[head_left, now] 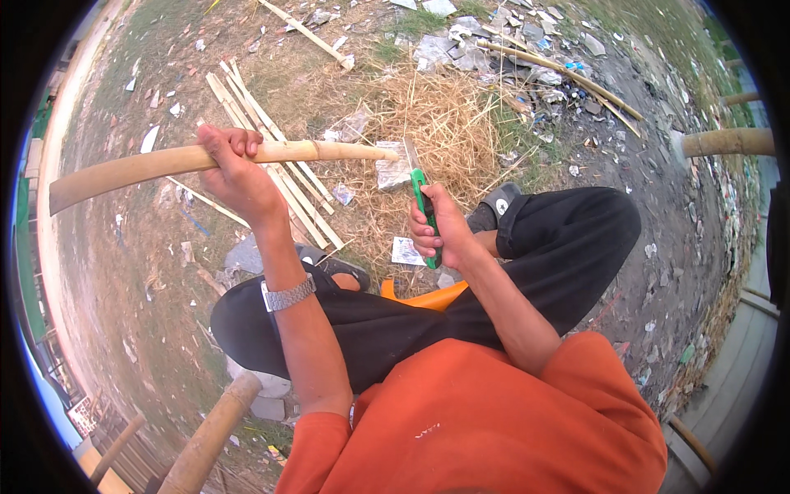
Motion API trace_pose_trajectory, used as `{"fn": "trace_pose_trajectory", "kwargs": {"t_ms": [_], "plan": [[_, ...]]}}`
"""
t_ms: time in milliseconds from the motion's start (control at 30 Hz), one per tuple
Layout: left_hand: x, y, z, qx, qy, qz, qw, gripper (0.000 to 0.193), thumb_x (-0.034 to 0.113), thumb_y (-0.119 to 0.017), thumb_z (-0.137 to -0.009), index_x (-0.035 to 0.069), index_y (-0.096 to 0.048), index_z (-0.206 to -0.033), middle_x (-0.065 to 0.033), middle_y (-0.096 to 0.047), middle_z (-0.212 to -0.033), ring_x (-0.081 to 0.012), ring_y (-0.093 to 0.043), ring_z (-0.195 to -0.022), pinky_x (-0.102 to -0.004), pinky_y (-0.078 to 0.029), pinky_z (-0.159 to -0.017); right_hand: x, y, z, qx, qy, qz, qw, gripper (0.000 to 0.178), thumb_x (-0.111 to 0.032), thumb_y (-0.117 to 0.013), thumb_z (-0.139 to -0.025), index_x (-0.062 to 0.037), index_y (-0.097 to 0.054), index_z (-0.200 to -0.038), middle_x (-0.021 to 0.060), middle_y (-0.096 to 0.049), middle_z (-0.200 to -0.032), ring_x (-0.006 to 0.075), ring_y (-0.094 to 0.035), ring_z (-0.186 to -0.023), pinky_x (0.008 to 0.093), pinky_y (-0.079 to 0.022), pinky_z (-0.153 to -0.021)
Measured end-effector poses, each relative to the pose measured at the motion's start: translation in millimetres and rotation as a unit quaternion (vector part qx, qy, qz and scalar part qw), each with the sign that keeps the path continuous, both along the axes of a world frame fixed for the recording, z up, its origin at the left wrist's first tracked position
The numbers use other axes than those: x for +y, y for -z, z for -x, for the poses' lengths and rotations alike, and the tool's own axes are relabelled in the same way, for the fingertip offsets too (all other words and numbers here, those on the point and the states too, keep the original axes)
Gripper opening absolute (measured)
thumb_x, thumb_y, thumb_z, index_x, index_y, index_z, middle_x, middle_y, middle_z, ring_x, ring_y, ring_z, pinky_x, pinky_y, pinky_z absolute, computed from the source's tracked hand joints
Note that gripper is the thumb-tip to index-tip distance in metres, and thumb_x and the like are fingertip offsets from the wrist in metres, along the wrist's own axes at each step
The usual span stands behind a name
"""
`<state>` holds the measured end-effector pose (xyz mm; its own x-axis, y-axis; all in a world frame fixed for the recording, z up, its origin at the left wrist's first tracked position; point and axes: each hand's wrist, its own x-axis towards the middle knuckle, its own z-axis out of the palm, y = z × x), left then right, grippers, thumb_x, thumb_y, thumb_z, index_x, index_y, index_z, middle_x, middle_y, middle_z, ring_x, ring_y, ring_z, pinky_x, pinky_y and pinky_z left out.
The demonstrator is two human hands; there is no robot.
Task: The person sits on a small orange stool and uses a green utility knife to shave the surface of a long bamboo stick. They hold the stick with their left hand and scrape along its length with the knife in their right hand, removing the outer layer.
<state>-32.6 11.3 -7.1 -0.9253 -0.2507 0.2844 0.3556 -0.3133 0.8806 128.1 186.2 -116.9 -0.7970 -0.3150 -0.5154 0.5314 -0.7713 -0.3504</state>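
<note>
My left hand [239, 169] is wrapped around a long split bamboo strip [321, 151], held roughly level across the view. Its wide end reaches out to the far left, and its narrow end points right. In my right hand [444, 224] is a green utility knife [426, 216], gripped with the blade [410, 152] extended upward. That blade stands beside the narrow end of the strip; whether the two touch I cannot tell. Beneath them lies a pile of thin bamboo shavings [448, 123].
Several split bamboo strips [300, 193] lie on the ground beyond my left knee. Another bamboo piece [309, 34] is farther off. Rubbish and broken sheets [461, 49] litter the far right, with a bamboo pole [568, 76]. Bamboo posts [728, 142] stand at the right, and one [210, 436] at lower left.
</note>
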Motion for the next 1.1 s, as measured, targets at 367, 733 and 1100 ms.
{"fn": "trace_pose_trajectory", "kwargs": {"t_ms": [367, 733, 1100], "plan": [[2, -3, -1, 0.0, 0.001, 0.001, 1.0, 0.032, 0.031, -0.047, -0.099, 0.012, -0.037, -0.076, 0.0023, -0.034, -0.064, -0.0094, -0.036, -0.059, -0.0283, -0.038, -0.063, 0, -41, 3, 0.145, 0.013, 0.095, 0.985, 0.084, -0.071, -0.014, -0.09, -0.0076, -0.029, -0.142, 0.0136, -0.055, -0.096, 0.0183, -0.053, -0.066, 0.0369, -0.044, -0.067], [1, -1, 1, 0.011, 0.0, 0.008, 1.0, 0.033, 0.032, -0.045, -0.1, 0.011, -0.037, -0.076, 0.002, -0.034, -0.064, -0.0086, -0.036, -0.058, -0.0263, -0.037, -0.059, 3, -54, -6, 0.153, -0.021, 0.147, 0.977, 0.062, -0.053, -0.02, -0.097, -0.0152, -0.023, -0.146, 0.0163, -0.052, -0.108, 0.0229, -0.056, -0.074, 0.0324, -0.049, -0.061], [4, -3, -4, 0.028, 0.042, 0.028, 0.998, 0.042, 0.048, -0.038, -0.098, 0.011, -0.032, -0.079, -0.0001, -0.033, -0.07, -0.0103, -0.035, -0.065, -0.0274, -0.037, -0.063, -4, -22, -3, 0.134, -0.015, -0.114, 0.984, 0.036, -0.025, -0.044, -0.1, -0.0075, -0.042, -0.132, 0.0001, -0.052, -0.078, 0.0046, -0.039, -0.049, 0.0185, -0.033, -0.046]]}}
